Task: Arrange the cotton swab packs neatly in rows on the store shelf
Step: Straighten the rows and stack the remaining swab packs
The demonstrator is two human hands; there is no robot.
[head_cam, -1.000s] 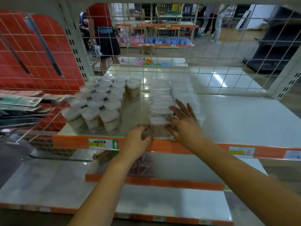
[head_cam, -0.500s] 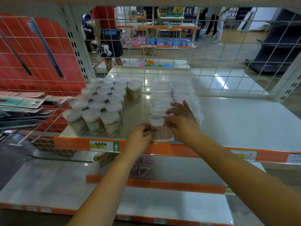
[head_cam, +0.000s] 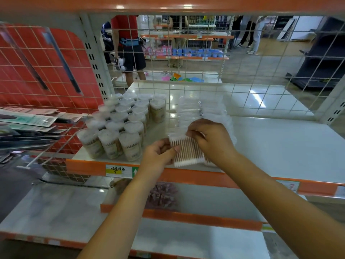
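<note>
Two rows of flat swab packs (head_cam: 188,113) already run from the shelf's (head_cam: 280,146) wire back toward its orange front lip, the second row (head_cam: 214,109) just to the right of the first. I'm working the very front of them. My left hand (head_cam: 158,156) has its fingers curled onto the left edge of the front pack (head_cam: 187,152), thumb lying against its face, and my right hand (head_cam: 211,141) pinches the pack's top right corner. The pack stands nearly upright at the shelf edge, tipped a little toward me, against the packs behind it.

As I judge it, the job is well along for these two rows: they look fairly straight, though the plastic wrap is too blurred to count packs or check gaps. What's left is seating this front pack square with its row. Beside them, to the left, swab tubs (head_cam: 119,131) stand in a block. Whether more packs wait to be shelved, I cannot tell.
</note>
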